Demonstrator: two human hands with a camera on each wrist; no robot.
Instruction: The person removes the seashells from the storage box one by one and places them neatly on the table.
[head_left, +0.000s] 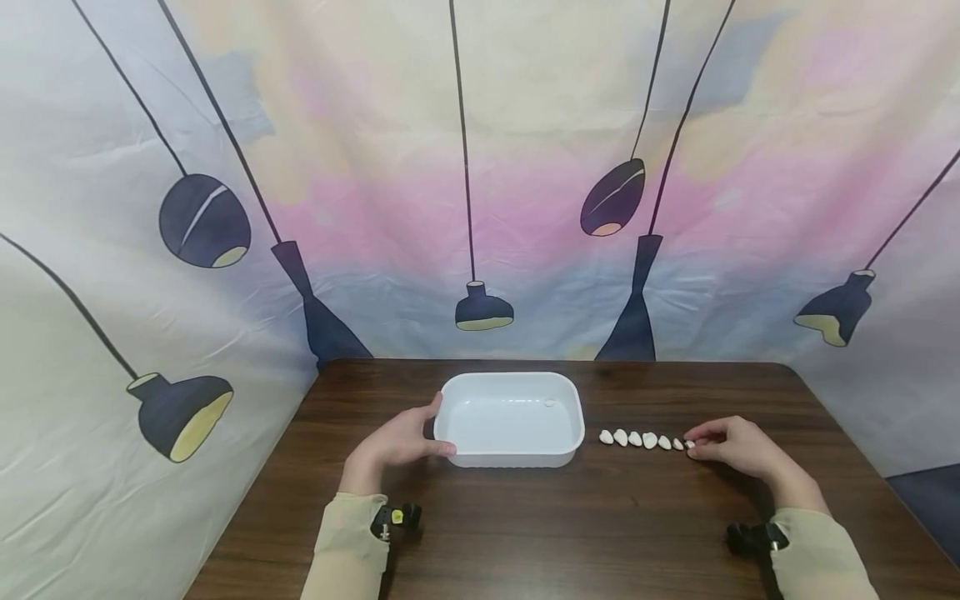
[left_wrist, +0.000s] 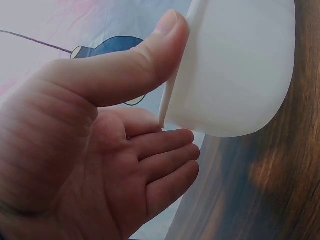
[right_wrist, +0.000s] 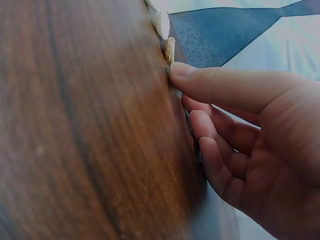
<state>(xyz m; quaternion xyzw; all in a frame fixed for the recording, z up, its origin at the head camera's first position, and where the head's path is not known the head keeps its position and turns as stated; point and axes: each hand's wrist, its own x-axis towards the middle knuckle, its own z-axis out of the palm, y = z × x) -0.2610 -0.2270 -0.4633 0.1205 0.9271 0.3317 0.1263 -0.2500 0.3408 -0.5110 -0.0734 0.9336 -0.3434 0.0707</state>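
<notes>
A white rectangular dish [head_left: 510, 460] stands on the table, with one small pale shell [head_left: 550, 402] inside near its back right corner. My left hand [head_left: 401, 437] grips the dish's left end. In the left wrist view the thumb [left_wrist: 165, 37] lies against the rim and the other fingers stretch along the outside. Right of the dish, several small white seashells [head_left: 635, 438] lie in a row. At its right end my right hand [head_left: 738, 450] pinches the last small shell [head_left: 690, 445] between thumb and forefinger. From the right wrist, the thumb covers that shell; a ribbed shell [right_wrist: 170, 49] lies just beyond.
The dark wooden table [head_left: 540, 533] carries the dish and shells. A curtain [head_left: 405, 208] printed with hanging lamps rises behind the far edge and along the sides. Both wrists wear small black cameras, the left camera [head_left: 397, 518] and the right camera [head_left: 750, 538].
</notes>
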